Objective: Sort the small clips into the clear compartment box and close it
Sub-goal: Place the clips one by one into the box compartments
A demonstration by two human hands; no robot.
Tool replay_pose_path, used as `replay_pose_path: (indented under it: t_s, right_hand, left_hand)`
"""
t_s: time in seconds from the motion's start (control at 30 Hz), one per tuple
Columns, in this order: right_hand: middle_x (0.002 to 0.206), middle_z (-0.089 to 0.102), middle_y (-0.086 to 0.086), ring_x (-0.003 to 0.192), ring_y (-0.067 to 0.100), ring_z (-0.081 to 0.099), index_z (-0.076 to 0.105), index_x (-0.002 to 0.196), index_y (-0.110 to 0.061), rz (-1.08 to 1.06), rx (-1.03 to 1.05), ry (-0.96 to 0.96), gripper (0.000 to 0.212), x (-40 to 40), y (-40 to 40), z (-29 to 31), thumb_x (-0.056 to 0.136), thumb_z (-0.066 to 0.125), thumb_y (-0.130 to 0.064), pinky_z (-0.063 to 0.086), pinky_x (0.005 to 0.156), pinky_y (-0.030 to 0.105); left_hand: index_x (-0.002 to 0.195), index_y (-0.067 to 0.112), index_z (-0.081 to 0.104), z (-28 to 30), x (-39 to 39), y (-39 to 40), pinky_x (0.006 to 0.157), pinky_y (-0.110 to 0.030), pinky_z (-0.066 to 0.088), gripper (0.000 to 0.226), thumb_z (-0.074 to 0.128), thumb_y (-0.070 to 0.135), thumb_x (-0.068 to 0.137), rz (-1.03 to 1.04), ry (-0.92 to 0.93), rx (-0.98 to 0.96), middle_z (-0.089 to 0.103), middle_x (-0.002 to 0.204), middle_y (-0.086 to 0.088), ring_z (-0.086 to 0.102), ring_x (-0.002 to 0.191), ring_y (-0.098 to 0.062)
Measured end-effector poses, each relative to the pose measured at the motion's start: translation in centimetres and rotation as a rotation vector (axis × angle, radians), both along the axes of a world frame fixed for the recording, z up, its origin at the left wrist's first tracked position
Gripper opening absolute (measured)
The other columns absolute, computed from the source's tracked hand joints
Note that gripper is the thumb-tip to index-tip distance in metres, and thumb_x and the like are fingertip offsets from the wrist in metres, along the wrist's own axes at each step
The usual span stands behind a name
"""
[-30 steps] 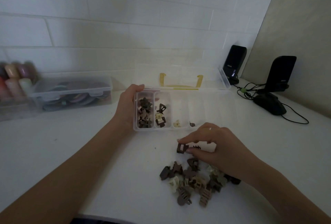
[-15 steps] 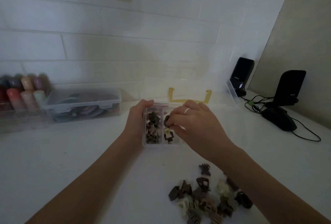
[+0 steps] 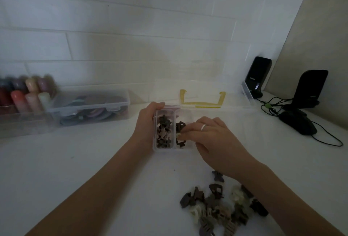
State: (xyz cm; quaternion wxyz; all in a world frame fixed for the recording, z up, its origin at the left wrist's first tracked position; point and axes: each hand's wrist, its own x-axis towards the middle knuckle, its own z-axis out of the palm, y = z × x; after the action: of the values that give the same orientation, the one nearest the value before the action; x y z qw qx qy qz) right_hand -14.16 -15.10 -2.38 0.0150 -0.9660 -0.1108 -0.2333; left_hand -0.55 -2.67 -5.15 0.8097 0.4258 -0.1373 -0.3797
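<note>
Left hand [image 3: 146,122] clasps the box [image 3: 165,148]; right hand's [image 3: 212,137] grip, state unclear, over second compartment.

table [image 3: 79,164]: white | lidded clear bin [image 3: 90,106]: far left, by wall | two black speakers [image 3: 260,76] [image 3: 310,88]: far right | black mouse [image 3: 298,123]: beside speakers, corded

dim white brick wall [image 3: 131,47]; white tabletop [image 3: 56,160]
</note>
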Motion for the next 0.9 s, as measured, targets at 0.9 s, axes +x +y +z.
replay_pose_path:
  t_s: [0.9]
  right_hand:
    - [0.092,0.065,-0.014,0.078,0.006,0.061,0.061,0.095,-0.026,0.126,0.588,0.321,0.026,-4.3,0.3,0.8,0.075,0.075,-0.018,0.041,0.056,0.015]
  left_hand:
    - [0.09,0.009,0.064,0.5,-0.5,0.0,0.079,-0.039,0.045,0.038,0.054,0.041,0.07,0.216,-0.215,0.127,0.065,0.082,-0.015,0.059,0.081,-0.031]
